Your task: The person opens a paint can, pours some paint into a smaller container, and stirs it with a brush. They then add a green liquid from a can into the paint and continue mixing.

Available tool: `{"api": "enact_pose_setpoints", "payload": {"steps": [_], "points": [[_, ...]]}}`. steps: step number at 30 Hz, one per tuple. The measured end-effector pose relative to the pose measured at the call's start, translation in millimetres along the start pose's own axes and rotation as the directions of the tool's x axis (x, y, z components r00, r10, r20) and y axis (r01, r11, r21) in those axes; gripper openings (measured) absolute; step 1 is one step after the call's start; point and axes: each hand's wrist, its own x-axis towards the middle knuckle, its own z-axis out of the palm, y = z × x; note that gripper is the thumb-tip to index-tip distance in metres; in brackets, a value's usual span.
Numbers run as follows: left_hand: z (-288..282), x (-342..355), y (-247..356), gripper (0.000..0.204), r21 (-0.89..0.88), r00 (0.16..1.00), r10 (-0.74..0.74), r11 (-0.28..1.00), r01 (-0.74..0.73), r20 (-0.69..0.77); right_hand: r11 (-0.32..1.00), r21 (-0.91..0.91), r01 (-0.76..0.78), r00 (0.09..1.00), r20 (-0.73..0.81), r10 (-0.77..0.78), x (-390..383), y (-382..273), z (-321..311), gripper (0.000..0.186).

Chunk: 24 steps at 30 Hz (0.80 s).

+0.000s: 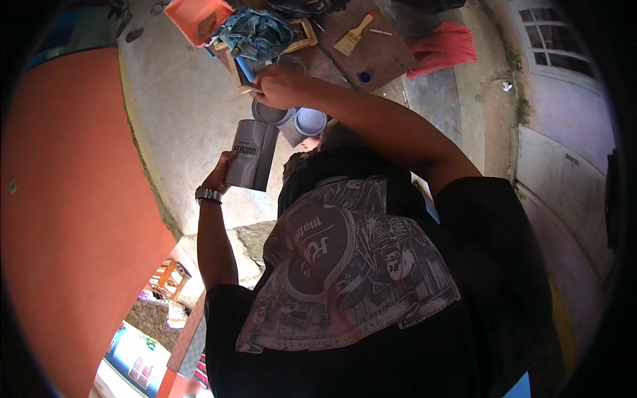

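My left hand [221,171], with a metal watch on its wrist, grips the lower left side of a dark grey box-shaped pack [248,156] with dark print. The pack is held upright and slightly tilted, left of my body. My right hand [280,87] reaches across to the table edge with its fingers curled closed. It is at the corner of a wooden frame [237,71], by a blue strip [245,68]; what its fingers hold is hidden. Just below it stands a round grey can [273,113]. Beside that is a smaller round container [310,121] with a pale bluish inside.
On the brown tabletop [385,56] lie a paintbrush [355,34], a thin white stick [381,32] and a dark blue cap [364,77]. A crumpled blue cloth [255,33], an orange container [197,20] and a red cloth [443,48] are around it. An orange wall [73,219] rises at left.
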Motion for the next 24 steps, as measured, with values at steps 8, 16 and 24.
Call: {"api": "enact_pose_setpoints", "payload": {"steps": [8,16,24], "points": [[-2.0,2.8,-6.2,0.061,-0.021,1.0,-0.007,1.0,0.008,0.018,1.0,-0.014,0.002,1.0,0.002,-0.002,-0.2,-5.5,-8.6,0.029],[1.6,-4.6,-1.2,0.065,-0.049,1.0,0.017,0.999,-0.016,0.018,0.989,-0.124,0.084,0.996,0.041,-0.079,1.1,-10.6,-7.4,0.028],[-0.2,-6.4,5.4,0.067,-0.055,0.998,0.034,0.998,-0.031,0.056,0.997,-0.069,0.032,0.999,0.0,-0.032,-4.7,-13.7,-5.3,0.025]]}}
